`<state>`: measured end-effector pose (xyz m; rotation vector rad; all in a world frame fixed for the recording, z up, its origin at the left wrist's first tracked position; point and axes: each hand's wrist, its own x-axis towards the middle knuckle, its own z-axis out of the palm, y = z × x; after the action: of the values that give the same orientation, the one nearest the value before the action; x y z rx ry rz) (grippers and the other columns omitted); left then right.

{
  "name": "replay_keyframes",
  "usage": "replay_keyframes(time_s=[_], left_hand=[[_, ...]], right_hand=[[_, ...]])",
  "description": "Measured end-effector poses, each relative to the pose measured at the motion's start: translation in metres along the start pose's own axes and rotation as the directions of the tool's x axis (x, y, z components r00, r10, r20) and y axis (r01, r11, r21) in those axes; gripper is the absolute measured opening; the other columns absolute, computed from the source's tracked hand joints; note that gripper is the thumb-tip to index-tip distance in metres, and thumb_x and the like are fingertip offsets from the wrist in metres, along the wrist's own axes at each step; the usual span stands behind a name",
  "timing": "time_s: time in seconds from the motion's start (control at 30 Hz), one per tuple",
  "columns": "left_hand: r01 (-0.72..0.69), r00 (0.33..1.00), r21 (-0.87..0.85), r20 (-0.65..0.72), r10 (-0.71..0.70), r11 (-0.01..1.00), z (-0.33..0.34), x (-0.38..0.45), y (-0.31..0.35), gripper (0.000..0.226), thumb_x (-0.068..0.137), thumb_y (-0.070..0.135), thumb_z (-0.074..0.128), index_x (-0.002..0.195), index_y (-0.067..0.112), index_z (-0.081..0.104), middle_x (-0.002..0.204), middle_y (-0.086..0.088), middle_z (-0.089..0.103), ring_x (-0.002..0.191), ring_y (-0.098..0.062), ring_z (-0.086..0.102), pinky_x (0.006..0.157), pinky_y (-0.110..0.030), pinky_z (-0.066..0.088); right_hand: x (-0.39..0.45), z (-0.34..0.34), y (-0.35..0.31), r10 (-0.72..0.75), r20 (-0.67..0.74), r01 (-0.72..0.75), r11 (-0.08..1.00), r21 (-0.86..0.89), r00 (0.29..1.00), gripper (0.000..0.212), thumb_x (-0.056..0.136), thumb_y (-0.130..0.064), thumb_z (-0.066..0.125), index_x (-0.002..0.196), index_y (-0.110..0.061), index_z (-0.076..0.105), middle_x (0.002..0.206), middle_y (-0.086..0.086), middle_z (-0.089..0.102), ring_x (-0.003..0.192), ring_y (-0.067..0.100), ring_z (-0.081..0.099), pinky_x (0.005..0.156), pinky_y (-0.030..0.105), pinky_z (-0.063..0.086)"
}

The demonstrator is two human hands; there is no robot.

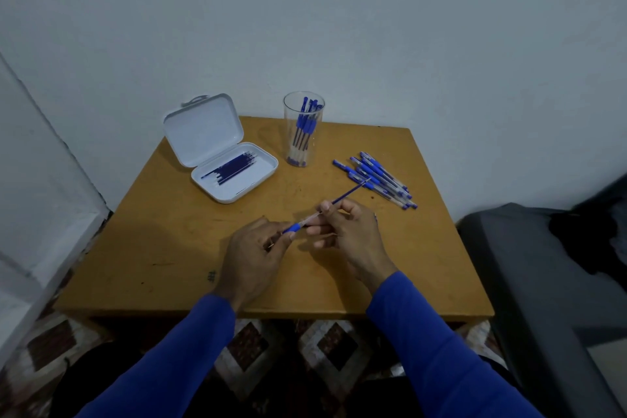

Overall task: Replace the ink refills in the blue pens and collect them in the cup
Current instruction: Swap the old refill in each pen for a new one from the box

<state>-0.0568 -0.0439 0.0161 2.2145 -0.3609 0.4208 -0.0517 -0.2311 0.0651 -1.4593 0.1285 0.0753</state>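
My left hand (252, 253) pinches the blue grip end of a pen barrel (294, 227) above the middle of the wooden table (163, 248). My right hand (349, 231) holds a thin blue ink refill (349, 194) that sticks out up and to the right, its lower end in the clear barrel. A clear cup (303, 129) at the back of the table holds several blue pens. A pile of several blue pens (376, 178) lies to the right of the cup. An open white case (234, 173) at the back left holds several dark blue refills (232, 166).
The table stands against a pale wall. A dark grey seat or bed (549, 282) stands close to its right edge. A white door frame (40, 200) is at the left. Patterned floor tiles (325, 346) show below the table's front edge.
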Motion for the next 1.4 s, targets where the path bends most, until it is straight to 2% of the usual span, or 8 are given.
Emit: replay_keyframes(time_s=[0.3,0.53,0.77,0.97,1.4], left_hand=[[0.001,1.0,-0.018,0.008,0.0,1.0,0.0,-0.0013,-0.0015,0.021,0.096,0.034,0.065,0.115,0.031,0.074,0.076,0.02,0.059,0.072,-0.005,0.057,0.06,-0.017,0.042],[-0.021,1.0,-0.041,-0.021,0.02,0.999,-0.0007,-0.0013,-0.0017,0.021,0.095,0.031,0.067,0.114,0.026,0.075,0.076,0.023,0.058,0.074,-0.005,0.058,0.06,-0.01,0.04],[-0.014,1.0,-0.052,-0.017,0.013,0.999,0.0001,-0.0015,-0.004,0.024,0.096,0.035,0.065,0.116,0.027,0.075,0.076,0.017,0.06,0.073,-0.008,0.058,0.06,-0.011,0.039],[-0.017,1.0,-0.049,-0.019,0.016,0.999,0.0003,-0.0019,-0.0055,0.023,0.096,0.033,0.066,0.116,0.027,0.075,0.076,0.017,0.06,0.072,-0.009,0.057,0.059,-0.015,0.04],[-0.011,1.0,-0.085,-0.025,0.009,0.996,0.0008,-0.0015,-0.0055,0.024,0.095,0.037,0.064,0.113,0.027,0.077,0.075,0.017,0.06,0.071,-0.009,0.058,0.059,-0.014,0.041]], right_hand=[[-0.002,0.003,-0.0004,0.017,-0.03,-0.017,1.0,0.0,0.999,0.023,0.103,-0.018,0.058,0.111,0.003,0.063,0.09,0.016,0.077,0.078,0.024,0.074,0.058,0.032,0.061],[-0.0034,0.0043,-0.0022,0.033,-0.015,-0.033,0.999,0.007,0.999,0.021,0.104,-0.017,0.056,0.112,0.002,0.062,0.093,0.016,0.077,0.079,0.025,0.074,0.058,0.032,0.061],[-0.0046,0.0045,-0.0028,0.028,0.004,-0.028,0.999,0.018,1.0,0.019,0.104,-0.017,0.055,0.112,-0.002,0.063,0.095,0.016,0.077,0.082,0.025,0.074,0.059,0.033,0.062],[-0.0027,0.0054,-0.0043,0.028,0.007,-0.028,1.0,0.005,1.0,0.018,0.104,-0.017,0.055,0.112,-0.002,0.063,0.094,0.016,0.077,0.081,0.023,0.074,0.059,0.033,0.062],[-0.0034,0.004,-0.0019,0.02,0.043,-0.022,0.999,0.039,0.999,0.018,0.104,-0.014,0.054,0.113,-0.001,0.062,0.098,0.018,0.076,0.084,0.025,0.074,0.058,0.033,0.061]])
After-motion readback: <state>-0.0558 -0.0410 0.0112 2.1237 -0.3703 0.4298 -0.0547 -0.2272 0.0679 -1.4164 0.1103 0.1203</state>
